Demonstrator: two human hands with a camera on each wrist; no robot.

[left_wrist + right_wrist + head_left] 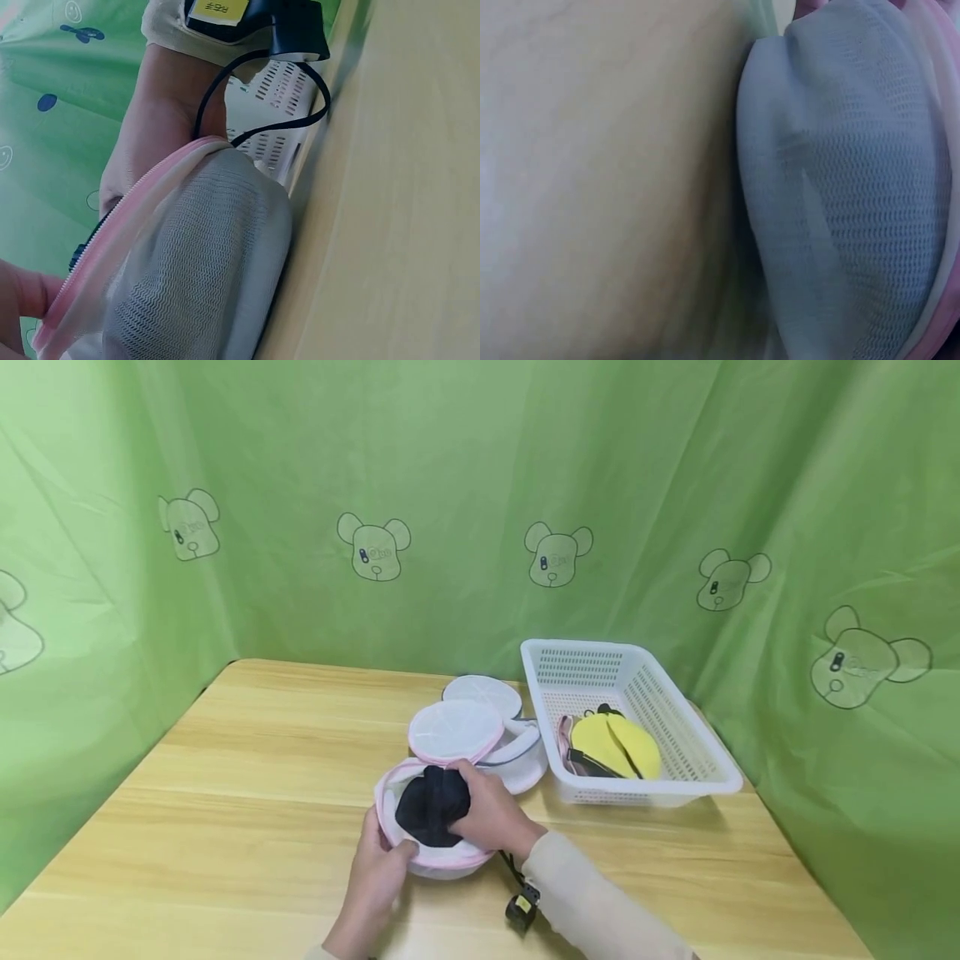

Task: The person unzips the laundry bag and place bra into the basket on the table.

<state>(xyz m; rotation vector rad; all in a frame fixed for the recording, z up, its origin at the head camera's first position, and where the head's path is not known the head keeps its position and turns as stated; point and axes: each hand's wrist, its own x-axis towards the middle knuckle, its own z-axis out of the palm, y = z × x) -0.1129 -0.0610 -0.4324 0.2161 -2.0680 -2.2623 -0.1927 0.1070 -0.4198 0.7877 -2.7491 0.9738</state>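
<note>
A round white mesh laundry bag (450, 870) with pink zip trim sits on the table, its lid (456, 731) folded back. Inside its opening lies a folded black bra (431, 810). My left hand (378, 868) grips the near left rim, thumb over the trim. With curled fingers, my right hand (491, 810) holds the bra's right side from above. In the left wrist view the bag's mesh side (202, 255) fills the middle, with the right hand (154, 127) beyond the rim. The mesh side (847, 187) also takes up the right wrist view's right half.
Behind the pink-trimmed bag stands a second mesh bag (521, 772) with dark blue trim, its lid (483, 695) open. A white perforated basket (716, 752) at the right contains a yellow bra (615, 743) and dark straps. Green curtains (465, 485) surround the wooden table (247, 793).
</note>
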